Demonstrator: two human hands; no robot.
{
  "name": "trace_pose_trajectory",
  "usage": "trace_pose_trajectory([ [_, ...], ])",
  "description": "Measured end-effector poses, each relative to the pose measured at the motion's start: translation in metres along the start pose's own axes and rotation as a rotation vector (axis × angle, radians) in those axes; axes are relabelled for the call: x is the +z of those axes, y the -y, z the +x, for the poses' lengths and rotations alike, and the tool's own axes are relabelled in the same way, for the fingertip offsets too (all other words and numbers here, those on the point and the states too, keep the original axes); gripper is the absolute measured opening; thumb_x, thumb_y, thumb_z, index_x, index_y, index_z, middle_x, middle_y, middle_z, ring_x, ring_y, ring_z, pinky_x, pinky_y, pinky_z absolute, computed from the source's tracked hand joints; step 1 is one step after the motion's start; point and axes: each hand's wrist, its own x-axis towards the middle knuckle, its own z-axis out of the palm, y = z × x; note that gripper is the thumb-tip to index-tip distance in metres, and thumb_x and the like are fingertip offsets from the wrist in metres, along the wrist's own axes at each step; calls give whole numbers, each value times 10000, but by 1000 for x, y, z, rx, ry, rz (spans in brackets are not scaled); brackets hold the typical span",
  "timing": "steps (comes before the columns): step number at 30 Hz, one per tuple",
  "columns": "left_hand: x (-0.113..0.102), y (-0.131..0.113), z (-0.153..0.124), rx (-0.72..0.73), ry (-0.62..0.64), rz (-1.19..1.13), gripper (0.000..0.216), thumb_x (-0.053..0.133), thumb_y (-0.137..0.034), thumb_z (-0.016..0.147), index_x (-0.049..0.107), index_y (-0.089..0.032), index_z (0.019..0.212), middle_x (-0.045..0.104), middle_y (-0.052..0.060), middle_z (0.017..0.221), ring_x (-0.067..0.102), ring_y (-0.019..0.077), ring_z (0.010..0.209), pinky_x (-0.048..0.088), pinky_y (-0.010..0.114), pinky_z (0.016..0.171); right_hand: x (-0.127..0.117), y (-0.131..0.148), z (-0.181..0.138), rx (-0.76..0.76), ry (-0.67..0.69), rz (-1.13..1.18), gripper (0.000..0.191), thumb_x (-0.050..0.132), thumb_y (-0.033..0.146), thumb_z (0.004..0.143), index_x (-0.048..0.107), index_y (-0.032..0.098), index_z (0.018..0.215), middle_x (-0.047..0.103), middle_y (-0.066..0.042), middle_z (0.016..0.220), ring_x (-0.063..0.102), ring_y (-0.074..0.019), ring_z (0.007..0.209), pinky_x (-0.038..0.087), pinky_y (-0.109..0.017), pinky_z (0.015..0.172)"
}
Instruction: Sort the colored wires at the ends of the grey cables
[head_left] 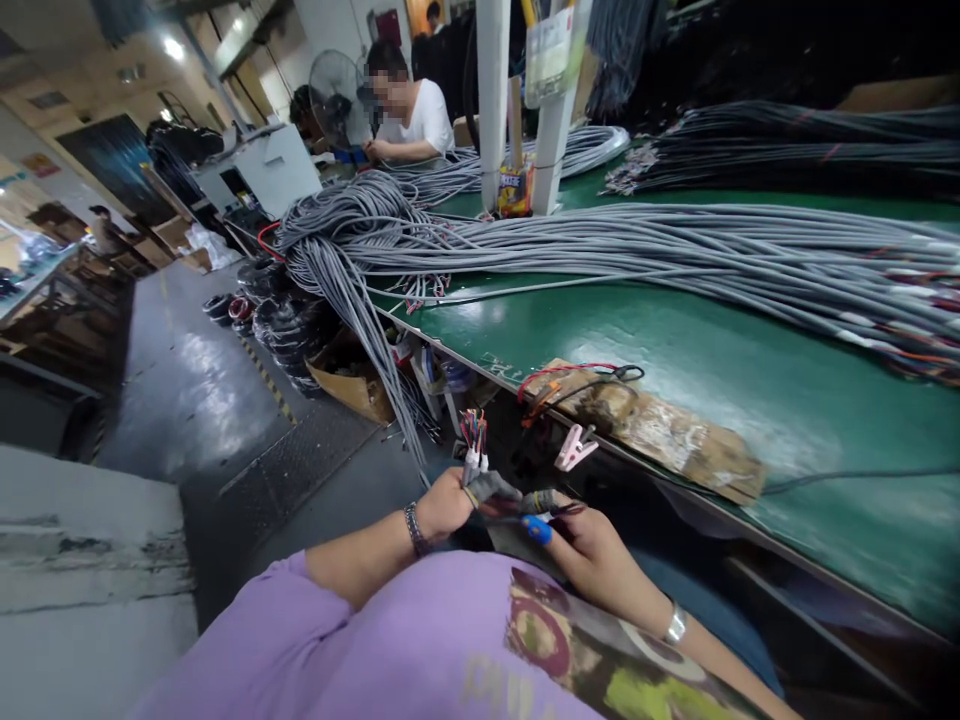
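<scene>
Print on the purple shirt (360, 650) and the yellow packet (514, 190) is blurring past reading. Just off the near edge of the green workbench (750, 370), the left hand (442, 505) is gripping a gray cable (499, 487), its coloured wire ends (472, 430) sticking up, while the right hand (592, 550) is pinching it too. Cable bundles (675, 245) are crowding the far bench, leaving bare green nearby.

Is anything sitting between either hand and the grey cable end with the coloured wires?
Nothing visible does. The left hand grips the grey cable just below its coloured wires, and the right hand pinches it from the other side.
</scene>
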Motion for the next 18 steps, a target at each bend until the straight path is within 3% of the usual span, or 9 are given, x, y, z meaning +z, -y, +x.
trace_pose_trajectory([
  [4,13,-10,-4,140,86,73,588,675,-670,719,705,-98,852,644,71,740,597,159,743,492,283,752,8,2,1,86,31,74,277,530,410,896,657,166,866,680,-70,794,624,-189,706,518,-303,666],
  [9,25,-6,-10,2,40,186,336,640,-438,834,649,-114,925,548,-3,606,478,89,460,383,202,442,5,8,-6,399,81,447,405,636,568,799,589,168,841,618,-30,654,551,-142,540,482,-258,509],
  [14,28,3,-13,21,-34,238,155,587,-248,838,619,-120,921,511,-33,558,474,84,439,355,181,418,-2,8,-11,470,-108,440,471,711,586,719,584,169,896,655,-56,771,577,-142,625,502,-255,557],
  [18,32,-5,-16,30,8,177,228,628,-335,812,569,-122,758,540,-15,565,497,75,447,389,180,453,-3,9,-6,528,-169,437,498,746,603,659,601,155,821,606,-19,660,507,-112,553,427,-237,506],
])
